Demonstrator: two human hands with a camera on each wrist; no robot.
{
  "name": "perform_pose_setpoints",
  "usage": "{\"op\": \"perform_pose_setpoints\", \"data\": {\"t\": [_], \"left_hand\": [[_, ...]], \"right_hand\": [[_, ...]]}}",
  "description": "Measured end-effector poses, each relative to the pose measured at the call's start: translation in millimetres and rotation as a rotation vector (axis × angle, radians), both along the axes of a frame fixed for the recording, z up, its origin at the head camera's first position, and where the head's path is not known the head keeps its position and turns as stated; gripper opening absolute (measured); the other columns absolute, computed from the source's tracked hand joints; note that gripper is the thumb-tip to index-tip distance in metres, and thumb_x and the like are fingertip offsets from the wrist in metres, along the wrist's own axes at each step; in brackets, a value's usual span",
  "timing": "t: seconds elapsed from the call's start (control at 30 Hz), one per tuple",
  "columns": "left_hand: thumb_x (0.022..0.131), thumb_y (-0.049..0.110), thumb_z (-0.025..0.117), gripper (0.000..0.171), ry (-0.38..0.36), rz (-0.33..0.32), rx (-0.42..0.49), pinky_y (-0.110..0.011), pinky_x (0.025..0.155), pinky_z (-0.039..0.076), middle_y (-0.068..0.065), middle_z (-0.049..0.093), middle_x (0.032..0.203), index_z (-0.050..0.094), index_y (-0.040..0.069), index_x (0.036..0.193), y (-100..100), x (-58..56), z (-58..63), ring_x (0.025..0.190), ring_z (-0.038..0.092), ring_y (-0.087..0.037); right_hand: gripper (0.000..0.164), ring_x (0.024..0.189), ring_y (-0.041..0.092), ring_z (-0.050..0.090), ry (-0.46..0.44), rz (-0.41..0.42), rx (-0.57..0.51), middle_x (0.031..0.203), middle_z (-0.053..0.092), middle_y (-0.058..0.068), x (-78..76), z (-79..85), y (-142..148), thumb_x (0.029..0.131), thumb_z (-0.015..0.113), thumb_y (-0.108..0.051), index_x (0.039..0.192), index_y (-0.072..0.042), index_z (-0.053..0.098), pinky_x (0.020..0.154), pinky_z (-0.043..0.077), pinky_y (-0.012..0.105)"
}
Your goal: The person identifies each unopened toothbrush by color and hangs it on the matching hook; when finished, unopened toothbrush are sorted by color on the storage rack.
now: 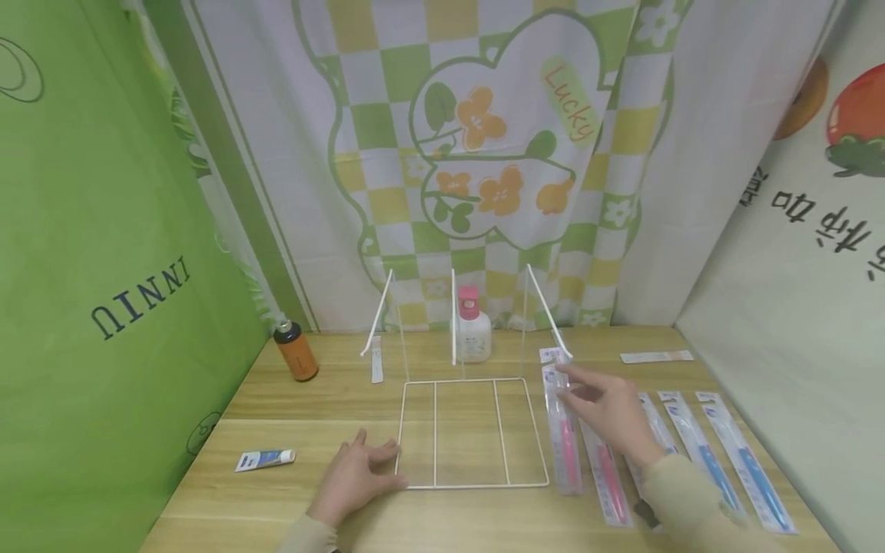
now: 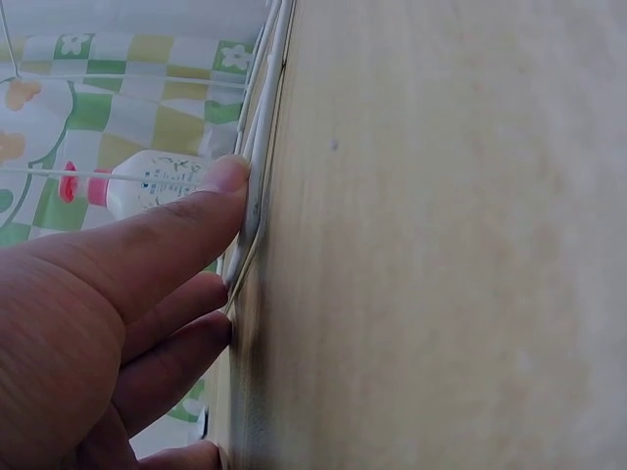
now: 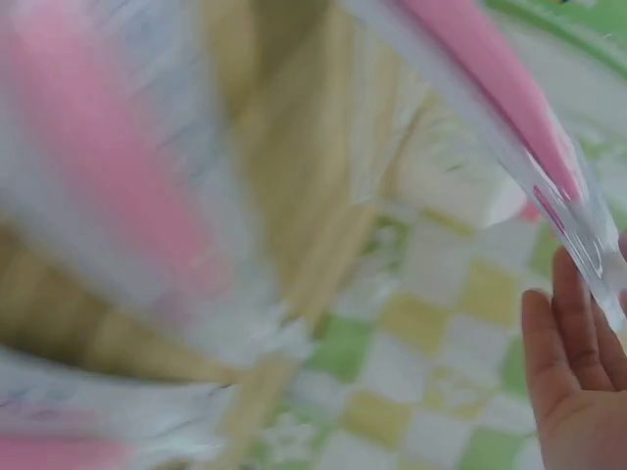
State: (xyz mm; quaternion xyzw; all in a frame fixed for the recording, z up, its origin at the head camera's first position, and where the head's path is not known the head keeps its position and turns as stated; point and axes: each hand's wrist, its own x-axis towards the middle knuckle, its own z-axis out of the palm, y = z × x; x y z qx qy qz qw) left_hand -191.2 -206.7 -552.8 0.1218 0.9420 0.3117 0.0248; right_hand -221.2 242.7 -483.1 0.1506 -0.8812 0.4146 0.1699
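A white wire rack (image 1: pixel 472 487) stands on the wooden table. My left hand (image 1: pixel 356 472) holds its front left corner; in the left wrist view the thumb (image 2: pixel 227 174) presses on the white wire, with other fingertips close behind it. My right hand (image 1: pixel 611 407) pinches the upper end of a packaged toothbrush (image 1: pixel 568 453) with a pink handle, just right of the rack. In the right wrist view this clear package (image 3: pixel 509 98) runs up from the fingers (image 3: pixel 573 323); the thumb is mostly cut off by the frame edge.
Several more packaged toothbrushes lie at right, one pink (image 1: pixel 611 484), others blue (image 1: pixel 757 476). Behind the rack stands a white bottle (image 1: pixel 475 336) with a pink top. An orange bottle (image 1: pixel 297 353) and a small tube (image 1: pixel 265 459) are at left. A flat strip (image 1: pixel 657 357) lies back right.
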Motion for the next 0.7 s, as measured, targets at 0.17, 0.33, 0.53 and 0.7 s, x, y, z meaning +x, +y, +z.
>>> {"op": "perform_pose_setpoints", "data": {"t": [0.17,0.33,0.53,0.7], "left_hand": [[0.08,0.05,0.091,0.063,0.001,0.001,-0.006,-0.077,0.123,0.018,0.001,0.07,0.142,0.078,0.017,0.132,-1,0.7,-0.3,0.153,0.033,-0.058],[0.08,0.051,0.091,0.063,-0.01,0.01,0.003,-0.078,0.122,0.017,0.002,0.07,0.142,0.078,0.018,0.132,0,1.4,-0.1,0.153,0.032,-0.058],[0.081,0.049,0.091,0.063,-0.006,0.0,0.005,-0.077,0.123,0.017,0.001,0.071,0.142,0.078,0.016,0.132,0,1.6,-0.4,0.153,0.032,-0.058],[0.08,0.05,0.092,0.063,-0.001,-0.002,0.001,-0.078,0.123,0.018,0.001,0.071,0.141,0.078,0.017,0.132,0,1.1,-1.2,0.152,0.033,-0.058]], "right_hand": [[0.051,0.086,0.016,0.078,0.27,0.07,-0.101,0.114,0.081,0.009,18.8,25.5,-33,0.084,0.089,0.004,0.131,-0.01,0.076,0.072,0.066,0.026],[0.053,0.084,0.02,0.078,0.54,0.229,-0.213,0.114,0.08,0.017,36.5,53.5,-68,0.075,0.087,0.015,0.124,0.0,0.076,0.067,0.066,0.027],[0.033,0.084,0.023,0.08,0.683,0.365,-0.287,0.117,0.078,0.021,57.0,82.7,-106,0.097,0.08,-0.012,0.126,0.002,0.075,0.067,0.065,0.024],[0.031,0.083,0.027,0.079,0.732,0.403,-0.298,0.114,0.078,0.022,64.4,91.9,-129,0.099,0.079,-0.012,0.126,0.003,0.075,0.068,0.065,0.025]]}}
